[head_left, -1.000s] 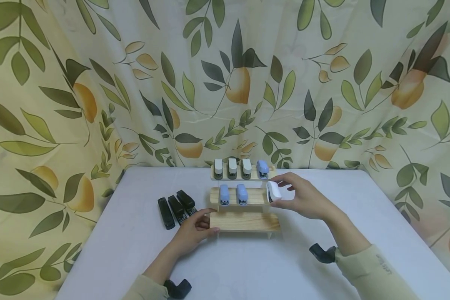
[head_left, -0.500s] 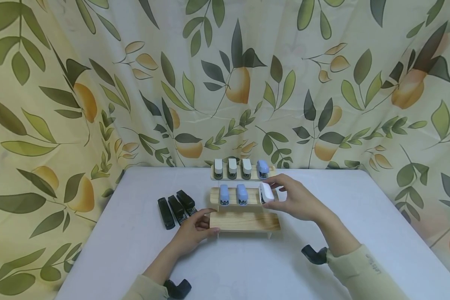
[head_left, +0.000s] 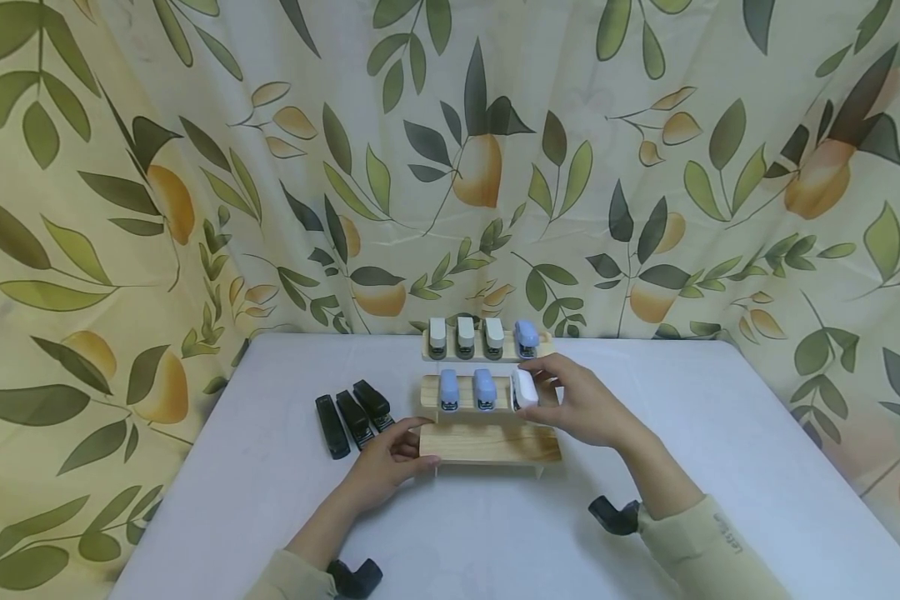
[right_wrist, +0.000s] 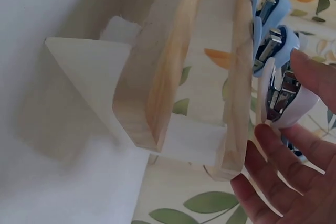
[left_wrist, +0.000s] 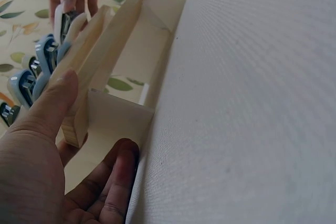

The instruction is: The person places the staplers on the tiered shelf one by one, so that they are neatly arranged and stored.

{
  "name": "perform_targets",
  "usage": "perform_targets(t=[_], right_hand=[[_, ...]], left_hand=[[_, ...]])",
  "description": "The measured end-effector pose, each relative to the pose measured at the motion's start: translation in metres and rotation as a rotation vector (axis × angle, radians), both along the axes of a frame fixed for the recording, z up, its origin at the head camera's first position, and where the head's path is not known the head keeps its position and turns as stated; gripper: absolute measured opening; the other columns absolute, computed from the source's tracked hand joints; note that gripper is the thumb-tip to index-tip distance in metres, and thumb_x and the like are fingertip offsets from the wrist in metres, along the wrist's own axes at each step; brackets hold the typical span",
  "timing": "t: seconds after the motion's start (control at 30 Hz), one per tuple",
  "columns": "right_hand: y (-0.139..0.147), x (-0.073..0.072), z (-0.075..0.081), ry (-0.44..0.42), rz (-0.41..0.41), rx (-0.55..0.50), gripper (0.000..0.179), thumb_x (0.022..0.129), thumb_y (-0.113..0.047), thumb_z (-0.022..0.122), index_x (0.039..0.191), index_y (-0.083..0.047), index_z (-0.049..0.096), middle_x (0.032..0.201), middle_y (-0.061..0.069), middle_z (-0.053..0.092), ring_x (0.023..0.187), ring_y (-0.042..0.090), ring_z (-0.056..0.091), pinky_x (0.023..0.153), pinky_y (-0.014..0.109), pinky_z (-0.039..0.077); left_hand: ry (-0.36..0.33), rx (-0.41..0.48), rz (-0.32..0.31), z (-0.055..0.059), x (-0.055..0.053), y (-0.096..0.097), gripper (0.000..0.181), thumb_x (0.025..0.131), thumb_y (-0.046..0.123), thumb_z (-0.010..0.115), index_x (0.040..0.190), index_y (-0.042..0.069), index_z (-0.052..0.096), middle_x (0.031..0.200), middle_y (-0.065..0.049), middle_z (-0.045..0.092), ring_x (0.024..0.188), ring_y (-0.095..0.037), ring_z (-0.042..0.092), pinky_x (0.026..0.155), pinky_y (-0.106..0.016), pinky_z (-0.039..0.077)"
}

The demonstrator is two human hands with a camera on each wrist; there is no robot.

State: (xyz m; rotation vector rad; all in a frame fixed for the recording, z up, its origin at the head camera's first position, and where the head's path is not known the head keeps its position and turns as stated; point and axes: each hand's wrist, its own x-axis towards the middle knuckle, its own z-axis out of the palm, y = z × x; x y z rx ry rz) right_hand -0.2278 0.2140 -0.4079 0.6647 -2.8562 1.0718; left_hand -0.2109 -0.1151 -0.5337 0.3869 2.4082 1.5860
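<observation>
My right hand (head_left: 588, 404) pinches a white mini stapler (head_left: 526, 390) at the right end of the middle tier of a three-tier wooden display stand (head_left: 487, 444). In the right wrist view that white stapler (right_wrist: 303, 104) stands at the tier's edge, thumb and fingers on either side. Left of it on the same tier stand two blue mini staplers (head_left: 484, 389). My left hand (head_left: 381, 471) grips the left end of the bare front tier; in the left wrist view the thumb (left_wrist: 62, 95) lies over the board and the other fingers curl below it.
The top tier holds three white-and-grey staplers (head_left: 465, 337) and a blue stapler (head_left: 526, 336). Three black staplers (head_left: 333, 427) lie on the white tablecloth (head_left: 270, 383), left of the stand near my left hand. A leaf-patterned curtain (head_left: 450, 167) hangs behind the table.
My right hand has moved left with the white stapler, from beyond the middle tier's right end to a place beside the blue staplers. My left hand has stayed on the stand.
</observation>
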Motion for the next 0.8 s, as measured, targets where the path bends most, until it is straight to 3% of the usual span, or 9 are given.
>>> perform_targets(t=[0.2,0.37,0.63,0.8], right_hand=[[-0.0031,-0.0007,-0.0034,-0.005,-0.023,0.009,0.062,0.084,-0.023,0.088,0.138,-0.010,0.061,0.126,0.005,0.063,0.105,0.024,0.059,0.089,0.040,0.053],[-0.0050,-0.0005,-0.0038,-0.001,-0.037,0.020,0.063,0.084,-0.026,0.089,0.138,-0.010,0.061,0.122,0.004,0.063,0.101,0.023,0.056,0.084,0.037,0.050],[-0.0067,0.0002,-0.0061,0.010,-0.060,0.018,0.062,0.086,-0.025,0.086,0.140,-0.006,0.061,0.132,0.011,0.064,0.105,0.026,0.056,0.091,0.045,0.051],[-0.0080,0.0008,-0.0089,0.013,-0.078,0.017,0.065,0.088,-0.029,0.084,0.143,-0.005,0.059,0.143,0.015,0.060,0.122,0.032,0.058,0.104,0.056,0.050]], left_hand=[[-0.005,0.002,0.004,0.0003,-0.0002,0.0001,0.060,0.089,0.046,0.081,0.143,0.036,0.057,0.119,-0.003,0.065,0.103,-0.015,0.064,0.085,-0.028,0.055],[-0.009,-0.002,0.004,0.0008,0.0001,0.0001,0.061,0.088,0.048,0.081,0.143,0.037,0.057,0.119,-0.002,0.066,0.103,-0.015,0.065,0.086,-0.029,0.056],[-0.012,-0.001,0.001,-0.0004,-0.0004,-0.0005,0.063,0.087,0.051,0.081,0.143,0.038,0.056,0.120,-0.001,0.065,0.104,-0.016,0.064,0.087,-0.030,0.056],[-0.007,-0.001,0.001,0.0003,-0.0006,-0.0003,0.062,0.088,0.050,0.081,0.143,0.038,0.056,0.120,-0.002,0.066,0.104,-0.015,0.065,0.087,-0.028,0.055]])
